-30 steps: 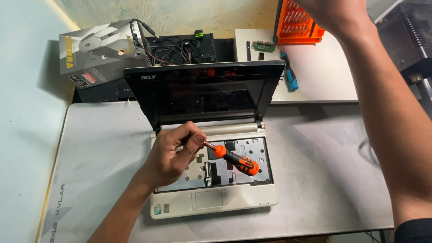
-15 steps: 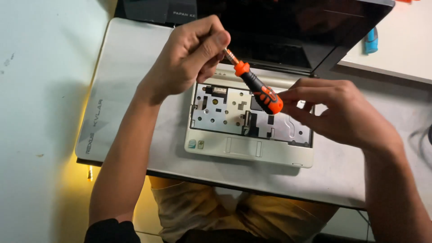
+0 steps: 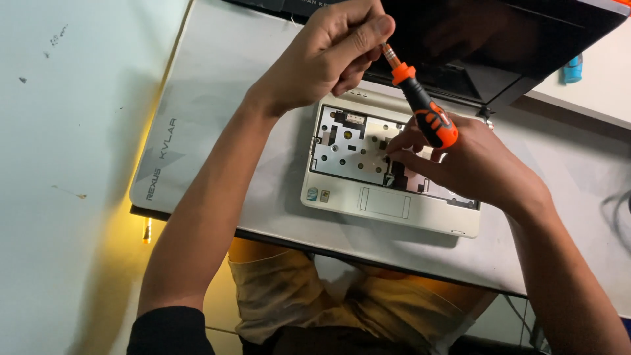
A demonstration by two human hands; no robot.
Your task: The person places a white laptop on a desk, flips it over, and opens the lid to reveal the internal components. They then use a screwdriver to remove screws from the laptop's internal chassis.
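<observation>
A small white laptop [image 3: 388, 200] lies open on a grey work mat [image 3: 217, 98], its keyboard removed so the metal tray underneath [image 3: 351, 148] shows. My left hand [image 3: 328, 56] pinches the shaft end of an orange and black screwdriver [image 3: 424, 112] above the laptop's hinge side. The handle points down to the right. My right hand [image 3: 470, 164] rests on the open keyboard bay, fingertips pressing on the metal tray just under the screwdriver handle. The dark screen [image 3: 499, 39] stands tilted back behind both hands.
The mat overhangs the table's near edge, and my lap in yellow shorts [image 3: 342, 296] shows below it. A pale wall or floor surface [image 3: 66, 164] fills the left. A blue object [image 3: 573, 69] lies on a white surface at the back right. A cable [image 3: 618, 210] lies at the right edge.
My view has moved closer and lower over the laptop. My right hand came down from the orange box at the back onto the keyboard bay. My left hand has lifted the screwdriver toward the hinge.
</observation>
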